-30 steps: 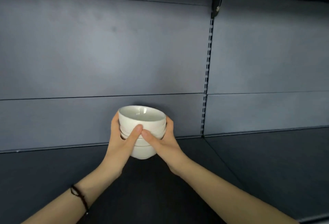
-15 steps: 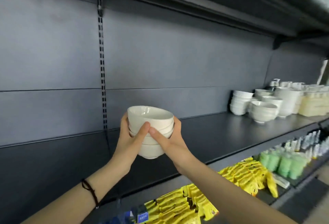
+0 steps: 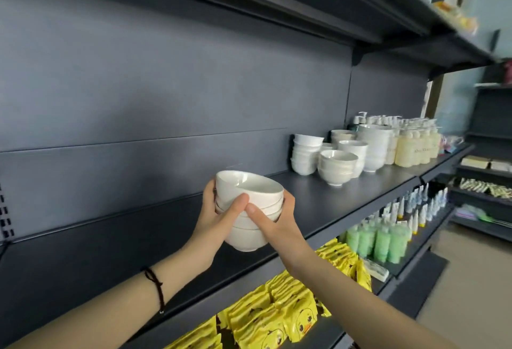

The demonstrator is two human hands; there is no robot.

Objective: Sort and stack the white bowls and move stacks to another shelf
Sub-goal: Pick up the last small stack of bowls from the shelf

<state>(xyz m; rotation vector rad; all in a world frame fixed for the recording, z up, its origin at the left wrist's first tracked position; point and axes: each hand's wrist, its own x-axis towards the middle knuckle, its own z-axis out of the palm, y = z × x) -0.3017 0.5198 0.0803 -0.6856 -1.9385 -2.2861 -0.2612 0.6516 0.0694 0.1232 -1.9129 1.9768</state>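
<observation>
A person holds a stack of white bowls (image 3: pixel 245 235) in both hands, just above the front part of a dark grey shelf (image 3: pixel 318 199). The stack does not touch the board. The bowls nest one in another and the stack tilts slightly, its open top leaning toward 2 o'clock.

The left hand (image 3: pixel 214 215) grips the stack from 9 o'clock, fingers curled round the far side and the thumb laid across the near wall. The right hand (image 3: pixel 279 224) grips it from 3 o'clock in the same way. The two thumb tips nearly meet at the front of the stack. A black cord bracelet (image 3: pixel 155 285) sits on the left wrist.

Further along the same shelf, at 2 o'clock from the held stack and well apart from it, stand more stacks of white bowls (image 3: pixel 336 167), close together. Just beyond them, at 2 o'clock again, is a row of pump bottles (image 3: pixel 412 149) filled with pale yellow liquid.

On the shelf below, yellow duck-print packets (image 3: pixel 277 315) lie at 6 o'clock, green bottles (image 3: pixel 379 240) stand at 4 o'clock, and white tubes (image 3: pixel 424 207) stand at 3 o'clock.
</observation>
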